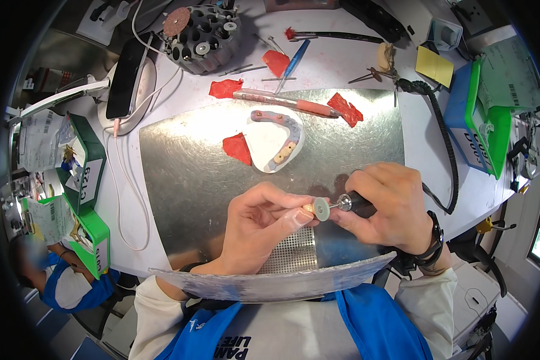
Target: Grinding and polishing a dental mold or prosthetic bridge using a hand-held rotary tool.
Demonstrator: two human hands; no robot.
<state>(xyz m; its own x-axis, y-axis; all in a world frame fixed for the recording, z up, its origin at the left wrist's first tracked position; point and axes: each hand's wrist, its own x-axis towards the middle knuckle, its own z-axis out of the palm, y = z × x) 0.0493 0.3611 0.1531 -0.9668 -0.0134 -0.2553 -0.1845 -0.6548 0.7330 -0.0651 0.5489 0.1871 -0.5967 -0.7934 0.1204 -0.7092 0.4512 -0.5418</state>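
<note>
My left hand [252, 225] pinches a small yellowish dental crown piece [309, 208] between thumb and fingertips; the fingers partly cover it. In my right hand [396, 204] is a black rotary handpiece [361, 205], gripped near its metal collar. A round grey-green grinding disc [321, 209] sits on its shank, right beside the crown piece; I cannot tell whether they touch. Beyond both hands, a white dental model [262, 144] with a grey-pink arch rests on the metal plate [186, 174]. Two yellowish teeth show on the arch's near right part.
A perforated grille [291, 252] lies below my hands, behind a clear shield [276, 285]. Red sheets [237, 149] and a pink-gripped pen [294, 103] lie around the model. A bur holder [204, 39] stands far left; bins [477, 129] flank the table. A coiled cord [447, 144] hangs right.
</note>
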